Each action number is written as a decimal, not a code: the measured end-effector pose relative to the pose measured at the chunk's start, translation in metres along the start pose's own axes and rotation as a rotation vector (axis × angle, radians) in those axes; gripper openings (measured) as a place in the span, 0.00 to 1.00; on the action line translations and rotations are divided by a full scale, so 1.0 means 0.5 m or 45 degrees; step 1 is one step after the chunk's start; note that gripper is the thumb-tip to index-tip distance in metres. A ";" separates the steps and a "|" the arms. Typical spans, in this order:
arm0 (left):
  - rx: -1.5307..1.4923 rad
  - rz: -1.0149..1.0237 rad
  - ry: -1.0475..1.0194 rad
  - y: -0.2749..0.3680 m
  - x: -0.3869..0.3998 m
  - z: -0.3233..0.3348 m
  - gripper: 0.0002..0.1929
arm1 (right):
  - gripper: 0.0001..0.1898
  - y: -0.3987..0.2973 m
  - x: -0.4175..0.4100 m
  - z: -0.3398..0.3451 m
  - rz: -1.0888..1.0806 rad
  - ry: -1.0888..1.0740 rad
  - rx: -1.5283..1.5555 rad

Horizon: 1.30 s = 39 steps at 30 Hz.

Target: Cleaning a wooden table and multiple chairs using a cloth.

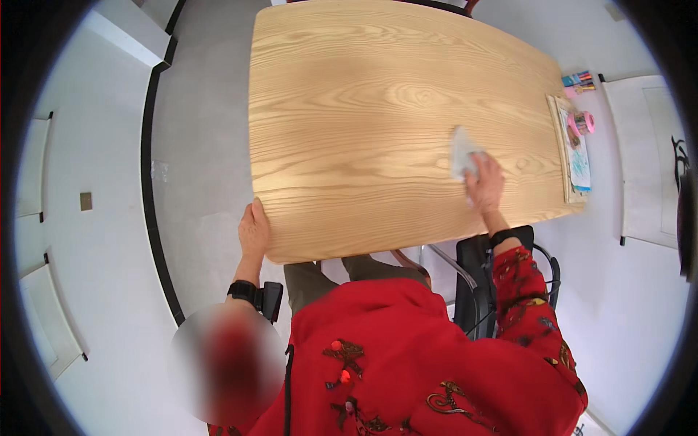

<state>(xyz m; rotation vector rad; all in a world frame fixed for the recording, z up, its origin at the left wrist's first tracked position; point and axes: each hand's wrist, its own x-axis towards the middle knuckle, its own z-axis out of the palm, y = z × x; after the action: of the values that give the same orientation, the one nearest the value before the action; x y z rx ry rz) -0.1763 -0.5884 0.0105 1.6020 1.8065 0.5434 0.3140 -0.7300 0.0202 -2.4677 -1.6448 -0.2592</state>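
A pale grey-white cloth (463, 152) lies against the top of the wooden table (360, 120), right of the middle. My right hand (485, 182) grips the cloth from its near right side and is slightly blurred. At the table's left side, close to the rounded near corner, my left hand (254, 229) holds the edge. Its thumb points away from me along the rim, and some of its fingers are hidden.
At the table's right end lie a wooden board (567, 163) with a coloured drawing, a pink container (581, 123) and a set of coloured pens (578, 80). A black chair (474, 289) stands by the near right side. White walls flank both sides.
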 end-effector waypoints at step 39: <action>-0.068 -0.213 0.019 0.042 0.008 0.030 0.32 | 0.23 -0.421 0.030 -0.008 -0.448 -0.062 0.438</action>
<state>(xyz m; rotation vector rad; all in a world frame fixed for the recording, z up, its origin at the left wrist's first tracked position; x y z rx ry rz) -0.1508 -0.5828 0.0136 1.3995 1.8999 0.5232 0.1248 -0.6373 0.0361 -1.9463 -1.9500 0.0431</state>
